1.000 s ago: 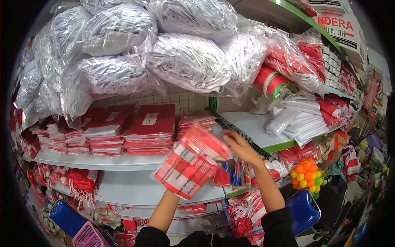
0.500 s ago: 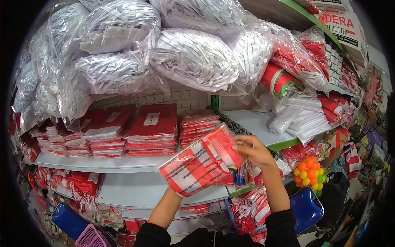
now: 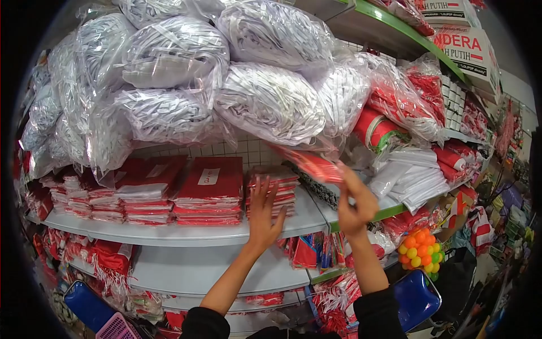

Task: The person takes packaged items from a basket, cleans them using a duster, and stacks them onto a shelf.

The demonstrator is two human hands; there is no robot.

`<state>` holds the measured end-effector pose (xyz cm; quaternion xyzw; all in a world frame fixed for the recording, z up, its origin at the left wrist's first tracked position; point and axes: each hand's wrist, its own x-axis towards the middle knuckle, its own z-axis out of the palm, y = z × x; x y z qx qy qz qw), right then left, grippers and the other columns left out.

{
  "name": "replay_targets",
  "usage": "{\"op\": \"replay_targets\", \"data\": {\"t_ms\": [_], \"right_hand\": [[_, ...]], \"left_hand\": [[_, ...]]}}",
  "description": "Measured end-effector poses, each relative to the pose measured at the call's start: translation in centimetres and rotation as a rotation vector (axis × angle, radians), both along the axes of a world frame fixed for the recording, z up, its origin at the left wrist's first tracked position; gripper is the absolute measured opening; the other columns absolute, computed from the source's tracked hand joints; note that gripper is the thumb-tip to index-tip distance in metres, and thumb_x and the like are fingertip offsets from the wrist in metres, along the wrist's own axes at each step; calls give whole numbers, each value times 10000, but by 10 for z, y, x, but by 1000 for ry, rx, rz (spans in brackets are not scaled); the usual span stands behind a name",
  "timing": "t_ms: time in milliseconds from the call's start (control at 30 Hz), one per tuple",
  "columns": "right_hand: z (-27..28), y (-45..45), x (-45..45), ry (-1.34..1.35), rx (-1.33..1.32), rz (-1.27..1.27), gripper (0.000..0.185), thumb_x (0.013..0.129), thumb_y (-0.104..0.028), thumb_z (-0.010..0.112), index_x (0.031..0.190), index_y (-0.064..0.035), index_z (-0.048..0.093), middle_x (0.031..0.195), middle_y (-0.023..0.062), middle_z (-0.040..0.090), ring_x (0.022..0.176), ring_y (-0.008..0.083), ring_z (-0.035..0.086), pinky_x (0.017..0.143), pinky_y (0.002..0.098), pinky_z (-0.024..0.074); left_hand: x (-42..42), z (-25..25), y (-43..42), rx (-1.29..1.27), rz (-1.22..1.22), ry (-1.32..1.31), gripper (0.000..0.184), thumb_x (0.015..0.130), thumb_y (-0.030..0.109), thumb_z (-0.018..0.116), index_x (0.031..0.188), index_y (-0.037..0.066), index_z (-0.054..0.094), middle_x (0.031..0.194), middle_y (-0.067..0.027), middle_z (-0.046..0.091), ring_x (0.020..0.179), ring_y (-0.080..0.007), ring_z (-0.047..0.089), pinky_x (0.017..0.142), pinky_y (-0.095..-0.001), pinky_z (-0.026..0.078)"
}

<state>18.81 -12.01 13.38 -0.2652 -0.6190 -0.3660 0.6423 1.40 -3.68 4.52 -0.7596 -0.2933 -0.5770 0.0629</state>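
My right hand [image 3: 357,202] pinches one end of a flat red packet [image 3: 313,164], raised and tilted above the shelf, below the bags of white strips. My left hand [image 3: 262,217] has its fingers spread against the front of a small stack of red-and-white packets [image 3: 286,195]. Just left of that stack is a taller pile of red folded packets [image 3: 210,183] with a white label on top. More red and white stacks [image 3: 148,189] stand further left on the same shelf [image 3: 186,236].
Large clear bags of white strips [image 3: 268,101] hang over the shelf. White rolled packets [image 3: 418,172] lie at right, near orange and yellow balls [image 3: 419,247]. Blue chairs [image 3: 416,299] and a pink basket [image 3: 118,327] stand low down. Boxes [image 3: 466,53] are at upper right.
The red packet has moved up and tilted nearly edge-on in my right hand. My left hand has come off the packet and moved up to the small stack, fingers spread.
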Motion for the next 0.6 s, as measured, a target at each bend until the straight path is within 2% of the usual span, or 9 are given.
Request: {"op": "replay_targets", "data": {"t_ms": [100,133,233,333,433,600], "right_hand": [[-3,43,-16,-140,83,-25,364,675,80,576,1020,-13,643,1019,119,657,865,275,655,718,340,526],[-4,58,-22,-163,83,-23,356,668,49,586,1012,-24,645,1006,98,661,857,275,652,737,362,528],[-20,106,-35,-282,-192,-45,300,749,19,569,1024,-58,660,1006,108,662,948,281,624,846,386,493],[-49,139,-40,-383,-825,-105,271,804,-39,528,1041,-76,655,1021,90,655,950,276,614,901,414,463],[-62,148,-35,-361,-654,-36,277,840,-65,494,1082,-56,628,1080,113,631,1012,267,588,985,424,397],[-68,134,-37,-359,-592,-41,299,847,-44,487,1124,-46,599,1127,141,600,1087,298,540,1056,455,301]], "left_hand": [[13,-14,29,-63,54,99,492,832,231,560,1285,57,478,1405,-171,345,1347,-324,240,1109,-518,93],[14,-16,30,-76,59,139,485,824,229,567,1269,52,490,1394,-174,356,1335,-325,259,1105,-525,104],[14,-19,36,-95,81,219,463,791,221,593,1208,29,527,1356,-181,391,1303,-330,310,1093,-543,131],[13,-27,41,-65,113,220,438,752,214,616,1123,-13,563,1309,-194,428,1275,-332,347,1083,-553,148],[14,-29,44,-7,135,209,422,740,214,620,1064,-53,581,1282,-215,456,1259,-327,376,1076,-558,169],[14,-28,40,-54,104,195,450,717,207,627,1077,-58,576,1281,-221,460,1252,-332,385,1070,-566,175]]}}
